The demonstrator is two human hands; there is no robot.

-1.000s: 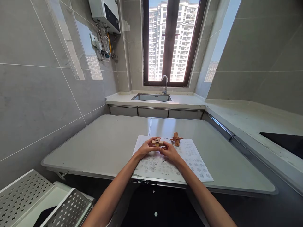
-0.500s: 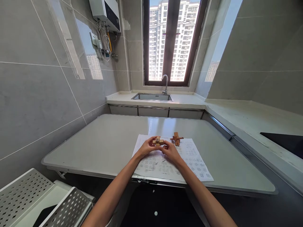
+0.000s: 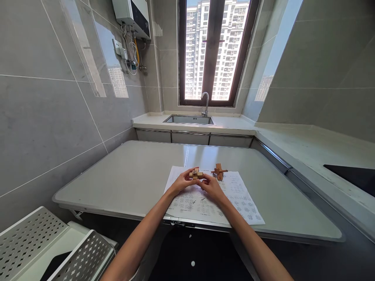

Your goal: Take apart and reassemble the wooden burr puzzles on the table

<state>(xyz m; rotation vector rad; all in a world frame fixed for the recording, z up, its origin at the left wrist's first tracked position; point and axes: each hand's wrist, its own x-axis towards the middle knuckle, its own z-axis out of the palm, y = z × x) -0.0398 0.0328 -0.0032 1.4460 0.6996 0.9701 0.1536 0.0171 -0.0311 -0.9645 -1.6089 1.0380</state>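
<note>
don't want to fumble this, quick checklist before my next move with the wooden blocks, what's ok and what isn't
1. Left hand on the light wooden blocks: ok, fingers at their left side.
2. Right hand on them too: ok, fingertips at their right side.
3. Darker wooden piece out of the grip: ok, it sits past the right hand, by the far edge of the printed sheet.
4. Whole sheet readable: not ok, hands and forearms cover part of it.
5. Light blocks fitted tight: cannot tell, too small and partly hidden by fingers.
</note>
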